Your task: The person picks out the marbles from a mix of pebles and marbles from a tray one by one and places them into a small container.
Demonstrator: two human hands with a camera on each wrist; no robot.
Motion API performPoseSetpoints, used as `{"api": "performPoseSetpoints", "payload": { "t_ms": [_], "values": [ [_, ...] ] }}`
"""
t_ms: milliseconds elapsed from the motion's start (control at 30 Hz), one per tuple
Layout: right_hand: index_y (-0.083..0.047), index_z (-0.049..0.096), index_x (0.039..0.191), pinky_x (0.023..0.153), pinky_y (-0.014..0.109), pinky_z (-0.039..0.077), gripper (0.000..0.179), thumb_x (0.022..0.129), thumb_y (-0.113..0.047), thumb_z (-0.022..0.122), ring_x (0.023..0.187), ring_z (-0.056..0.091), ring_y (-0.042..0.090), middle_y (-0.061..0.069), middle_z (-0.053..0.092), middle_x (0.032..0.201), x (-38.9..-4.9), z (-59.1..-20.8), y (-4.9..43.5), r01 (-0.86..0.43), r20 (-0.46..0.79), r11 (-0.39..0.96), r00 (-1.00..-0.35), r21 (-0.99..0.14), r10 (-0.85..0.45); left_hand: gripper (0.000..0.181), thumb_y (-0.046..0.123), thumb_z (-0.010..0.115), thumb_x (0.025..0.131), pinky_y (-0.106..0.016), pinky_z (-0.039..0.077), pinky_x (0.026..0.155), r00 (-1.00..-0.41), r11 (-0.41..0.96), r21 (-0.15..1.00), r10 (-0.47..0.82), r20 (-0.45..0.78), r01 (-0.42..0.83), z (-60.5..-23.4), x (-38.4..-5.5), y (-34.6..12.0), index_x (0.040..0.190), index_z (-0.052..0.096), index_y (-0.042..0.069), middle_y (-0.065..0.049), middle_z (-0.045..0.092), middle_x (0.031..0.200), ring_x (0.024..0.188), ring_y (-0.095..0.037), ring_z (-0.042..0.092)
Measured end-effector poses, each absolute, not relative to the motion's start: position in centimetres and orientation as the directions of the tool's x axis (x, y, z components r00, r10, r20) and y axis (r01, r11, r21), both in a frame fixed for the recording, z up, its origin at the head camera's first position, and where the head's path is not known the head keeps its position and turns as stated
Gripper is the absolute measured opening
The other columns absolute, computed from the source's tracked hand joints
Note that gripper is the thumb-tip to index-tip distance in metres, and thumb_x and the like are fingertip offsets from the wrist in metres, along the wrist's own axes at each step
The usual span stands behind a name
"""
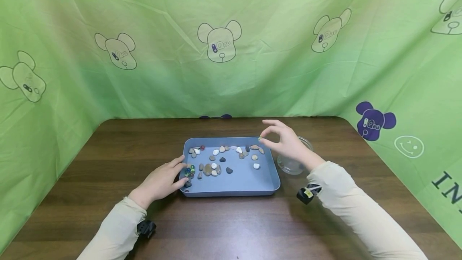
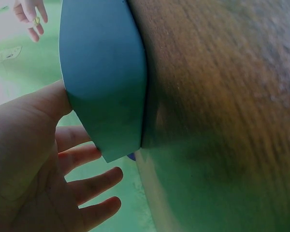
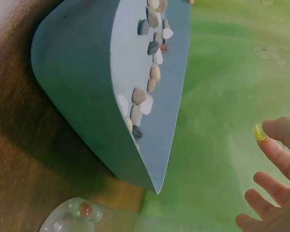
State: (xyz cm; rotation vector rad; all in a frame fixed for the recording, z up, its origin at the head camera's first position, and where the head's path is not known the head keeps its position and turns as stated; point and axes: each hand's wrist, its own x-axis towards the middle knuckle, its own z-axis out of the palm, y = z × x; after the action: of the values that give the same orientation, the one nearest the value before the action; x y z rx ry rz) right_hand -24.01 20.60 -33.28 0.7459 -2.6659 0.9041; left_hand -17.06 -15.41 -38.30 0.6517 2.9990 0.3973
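A yellow-green glass marble [image 3: 259, 132] is pinched between the thumb and index fingertip of my right hand [image 1: 286, 141], the other fingers held apart. That hand is above the right rim of a blue tray [image 1: 245, 183]. My left hand [image 1: 162, 179] is at the tray's left rim, fingers spread and relaxed, gripping nothing; in the left wrist view its thumb touches the rim. Close to its fingertips lie several green and blue marbles [image 1: 192, 170] inside the tray. A red marble [image 3: 165, 48] lies among stones near the far rim.
Grey, white and tan pebbles [image 1: 207, 169] are scattered over the tray. Right of it, partly behind my right hand, stands a clear glass jar [image 1: 288, 166] with a few marbles [image 3: 85, 209] inside. A green printed curtain [image 1: 162, 83] surrounds the wooden table [image 1: 216, 228].
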Motion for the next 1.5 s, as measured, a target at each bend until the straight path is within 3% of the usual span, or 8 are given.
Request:
{"api": "performPoseSetpoints", "payload": {
  "t_ms": [200, 433, 633, 833, 1233, 1300, 1433, 1500],
  "values": [
    [-0.008, 0.068, 0.087, 0.104, 0.056, 0.034, 0.007, 0.083, -0.014, 0.069, 0.126, 0.045, 0.04, 0.021, 0.051, 0.134, -23.9, -33.4, 21.5, -0.519, 0.376, 0.691, -0.851, -0.503, -0.366, 0.047, 0.033, 0.056, 0.092, -0.051, 0.04, 0.104, -0.912, 0.88, 0.262, 0.41, 0.003, 0.397, -38.3, -17.1, -15.4, 0.129, 0.054, 0.003, -0.017, 0.038, 0.147, 0.127, -0.037, 0.048],
    [-0.008, 0.068, 0.087, 0.073, 0.042, 0.056, 0.007, 0.083, -0.014, 0.068, 0.118, 0.052, 0.037, 0.019, 0.05, 0.136, -23.7, -33.8, 22.6, -0.495, 0.375, 0.698, -0.864, -0.517, -0.336, 0.047, 0.033, 0.056, 0.092, -0.051, 0.04, 0.104, -0.912, 0.879, 0.264, 0.41, 0.002, 0.396, -38.4, -17.2, -15.4, 0.129, 0.054, 0.004, -0.017, 0.038, 0.147, 0.126, -0.038, 0.048],
    [-0.008, 0.068, 0.085, 0.078, 0.048, 0.054, 0.005, 0.082, -0.011, 0.069, 0.111, 0.057, 0.039, 0.02, 0.052, 0.132, -23.6, -34.4, 23.6, -0.504, 0.417, 0.701, -0.853, -0.504, -0.314, 0.047, 0.033, 0.056, 0.092, -0.051, 0.04, 0.103, -0.911, 0.878, 0.264, 0.413, 0.008, 0.4, -38.4, -17.1, -15.4, 0.129, 0.054, 0.004, -0.017, 0.038, 0.147, 0.126, -0.038, 0.048],
    [-0.006, 0.068, 0.083, 0.09, 0.05, 0.044, 0.006, 0.079, -0.01, 0.071, 0.115, 0.055, 0.04, 0.021, 0.055, 0.129, -23.5, -34.5, 24.3, -0.499, 0.44, 0.706, -0.85, -0.502, -0.288, 0.046, 0.033, 0.057, 0.091, -0.05, 0.043, 0.101, -0.896, 0.866, 0.24, 0.441, 0.049, 0.439, -38.6, -17.1, -15.6, 0.127, 0.056, 0.003, -0.019, 0.04, 0.145, 0.123, -0.038, 0.051],
    [-0.006, 0.067, 0.083, 0.091, 0.051, 0.045, 0.005, 0.08, -0.009, 0.07, 0.111, 0.057, 0.041, 0.022, 0.054, 0.128, -23.6, -35.0, 25.8, -0.462, 0.44, 0.725, -0.865, -0.511, -0.242, 0.047, 0.033, 0.056, 0.091, -0.05, 0.042, 0.101, -0.898, 0.867, 0.243, 0.439, 0.042, 0.435, -38.7, -17.3, -15.6, 0.128, 0.055, 0.004, -0.018, 0.039, 0.146, 0.124, -0.038, 0.05],
    [-0.006, 0.067, 0.084, 0.092, 0.044, 0.047, 0.006, 0.08, -0.01, 0.07, 0.11, 0.058, 0.041, 0.021, 0.054, 0.129, -23.6, -35.2, 26.0, -0.451, 0.434, 0.727, -0.871, -0.518, -0.232, 0.047, 0.033, 0.056, 0.091, -0.051, 0.042, 0.102, -0.899, 0.868, 0.247, 0.436, 0.038, 0.432, -38.7, -17.3, -15.6, 0.128, 0.055, 0.004, -0.018, 0.039, 0.146, 0.125, -0.038, 0.05],
    [-0.006, 0.067, 0.085, 0.087, 0.012, 0.044, 0.007, 0.081, -0.012, 0.07, 0.11, 0.059, 0.041, 0.02, 0.054, 0.129, -23.7, -35.4, 26.6, -0.439, 0.424, 0.722, -0.878, -0.535, -0.22, 0.047, 0.033, 0.056, 0.091, -0.051, 0.041, 0.102, -0.901, 0.869, 0.251, 0.433, 0.03, 0.426, -38.6, -17.3, -15.6, 0.128, 0.055, 0.004, -0.018, 0.038, 0.147, 0.125, -0.038, 0.049],
    [-0.006, 0.067, 0.085, 0.086, 0.009, 0.041, 0.008, 0.081, -0.012, 0.07, 0.111, 0.058, 0.041, 0.021, 0.054, 0.129, -23.8, -35.5, 26.8, -0.434, 0.424, 0.725, -0.88, -0.535, -0.214, 0.047, 0.033, 0.056, 0.091, -0.051, 0.041, 0.102, -0.901, 0.869, 0.25, 0.434, 0.03, 0.427, -38.6, -17.3, -15.6, 0.128, 0.055, 0.004, -0.018, 0.038, 0.147, 0.125, -0.037, 0.05]
  ]
}}
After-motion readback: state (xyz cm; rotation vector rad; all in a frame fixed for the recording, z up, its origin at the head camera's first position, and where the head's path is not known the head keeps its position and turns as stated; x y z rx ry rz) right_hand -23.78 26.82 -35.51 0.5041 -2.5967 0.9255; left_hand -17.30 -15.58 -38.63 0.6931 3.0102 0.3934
